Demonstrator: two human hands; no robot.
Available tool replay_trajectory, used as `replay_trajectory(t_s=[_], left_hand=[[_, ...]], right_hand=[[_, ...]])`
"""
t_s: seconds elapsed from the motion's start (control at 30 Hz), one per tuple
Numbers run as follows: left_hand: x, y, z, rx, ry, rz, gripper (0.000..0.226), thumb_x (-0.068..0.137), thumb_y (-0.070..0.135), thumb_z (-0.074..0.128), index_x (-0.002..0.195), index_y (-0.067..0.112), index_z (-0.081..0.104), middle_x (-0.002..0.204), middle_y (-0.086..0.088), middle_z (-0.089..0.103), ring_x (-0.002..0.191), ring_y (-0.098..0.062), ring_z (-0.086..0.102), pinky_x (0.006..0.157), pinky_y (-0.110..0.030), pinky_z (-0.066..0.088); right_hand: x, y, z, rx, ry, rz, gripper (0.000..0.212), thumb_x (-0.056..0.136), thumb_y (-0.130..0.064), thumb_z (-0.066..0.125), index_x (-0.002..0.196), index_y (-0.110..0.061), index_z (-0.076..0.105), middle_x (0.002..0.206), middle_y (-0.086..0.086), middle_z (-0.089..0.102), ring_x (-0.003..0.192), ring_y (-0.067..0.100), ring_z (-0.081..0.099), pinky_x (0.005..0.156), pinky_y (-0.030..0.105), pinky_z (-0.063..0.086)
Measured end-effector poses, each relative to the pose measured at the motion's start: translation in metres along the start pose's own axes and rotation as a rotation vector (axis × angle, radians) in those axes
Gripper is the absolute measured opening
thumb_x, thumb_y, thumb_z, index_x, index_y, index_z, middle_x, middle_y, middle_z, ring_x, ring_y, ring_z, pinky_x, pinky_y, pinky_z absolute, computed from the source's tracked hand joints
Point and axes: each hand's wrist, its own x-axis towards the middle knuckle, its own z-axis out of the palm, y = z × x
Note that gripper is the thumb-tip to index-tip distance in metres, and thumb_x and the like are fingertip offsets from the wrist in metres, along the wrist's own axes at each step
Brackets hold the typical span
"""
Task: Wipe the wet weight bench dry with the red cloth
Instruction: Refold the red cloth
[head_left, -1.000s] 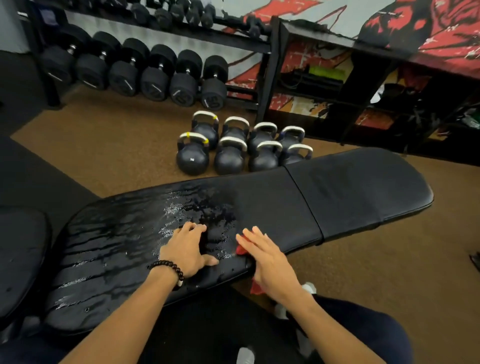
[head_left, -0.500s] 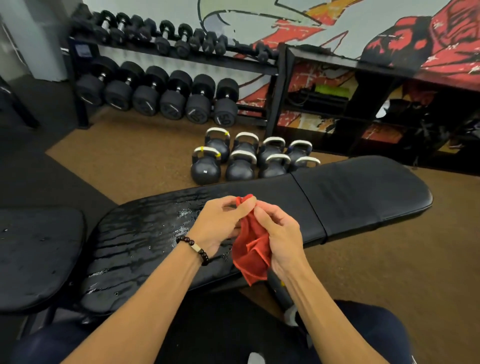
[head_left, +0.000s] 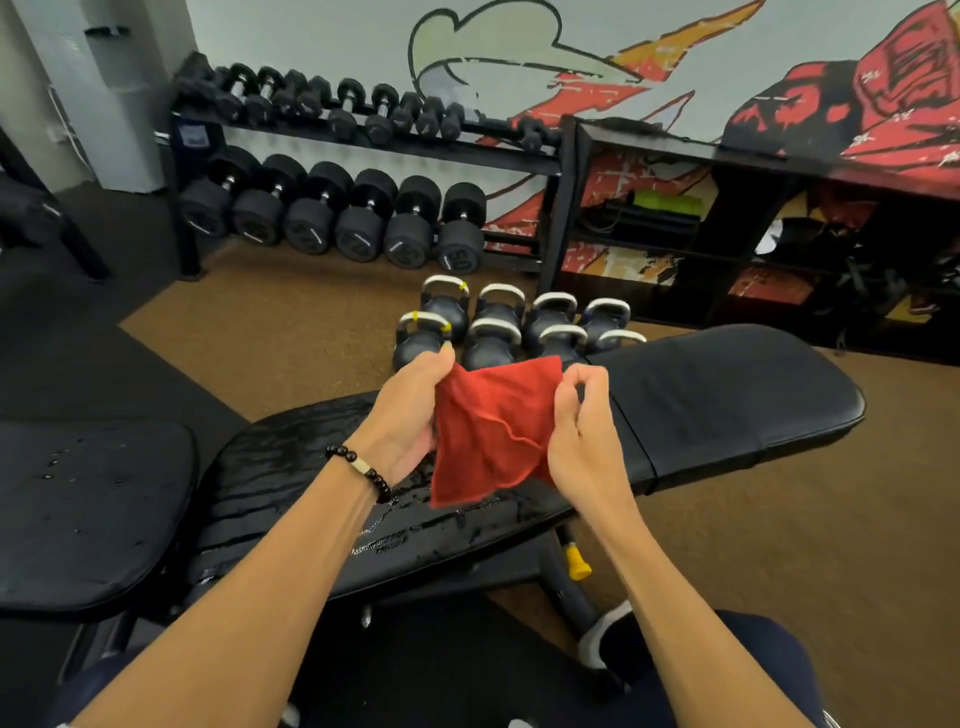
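Red cloth (head_left: 491, 428): held up in the air above the bench, spread between both hands, lower corner hanging free just over the wet pad.
Left hand (head_left: 410, 415): fingers curled round the cloth's left edge, gripping it; beaded bracelet (head_left: 363, 470) on the wrist.
Right hand (head_left: 582, 426): pinching the cloth's right edge, fingers bent at the upper corner.
Weight bench (head_left: 727, 415): black padded surface running left to right in front of the person; near-left section streaked with water, right section looks dry.
Second pad (head_left: 88, 509): black, to the left, a few droplets on it.
Kettlebells (head_left: 498, 327): clustered on the brown floor behind the bench.
Dumbbell rack (head_left: 337, 208): against the painted wall, two tiers loaded.
Yellow knob (head_left: 576, 564): on the bench frame, below the pad.
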Motion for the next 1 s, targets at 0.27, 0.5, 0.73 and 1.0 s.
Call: replay_trajectory(t_s=[0.27,0.5,0.73,1.0], left_hand=[[0.000,-0.019,-0.026,0.372,-0.238,-0.051,0.032,0.073,0.016,0.085,0.099,0.007,0.069,0.083,-0.005,0.069,0.070,-0.016,0.061,0.059,-0.023,0.051],[0.009,-0.012,-0.019,-0.058,-0.233,-0.005,0.028,0.099,0.025,0.054,0.122,0.015,0.064,0.111,-0.006,0.069,0.098,-0.018,0.064,0.090,-0.038,0.053],[0.023,-0.005,-0.021,-0.027,0.062,0.037,0.034,0.087,0.021,0.073,0.116,0.029,0.058,0.094,-0.007,0.067,0.071,-0.016,0.063,0.063,-0.033,0.054],[0.029,0.020,-0.034,0.958,-0.061,0.300,0.030,0.073,0.026,0.086,0.101,0.029,0.075,0.093,0.007,0.074,0.085,-0.008,0.067,0.081,-0.022,0.050]], right_hand=[[0.018,-0.028,-0.021,-0.153,0.017,-0.336,0.012,0.108,-0.020,0.034,0.099,-0.018,0.042,0.055,0.003,0.037,0.044,0.013,0.033,0.045,0.036,0.025],[0.027,-0.025,-0.028,-0.046,0.102,-0.114,0.009,0.106,-0.027,0.042,0.115,-0.028,0.042,0.066,0.009,0.042,0.051,0.014,0.038,0.050,0.039,0.033],[0.040,-0.013,-0.034,0.403,-0.393,0.357,0.047,0.083,0.000,0.075,0.125,-0.015,0.060,0.104,0.018,0.066,0.087,0.022,0.069,0.076,0.034,0.059],[0.060,0.001,-0.032,-0.459,-0.374,-0.157,0.008,0.086,-0.031,0.076,0.079,-0.029,0.074,0.072,-0.004,0.072,0.074,0.006,0.065,0.068,0.026,0.047]])
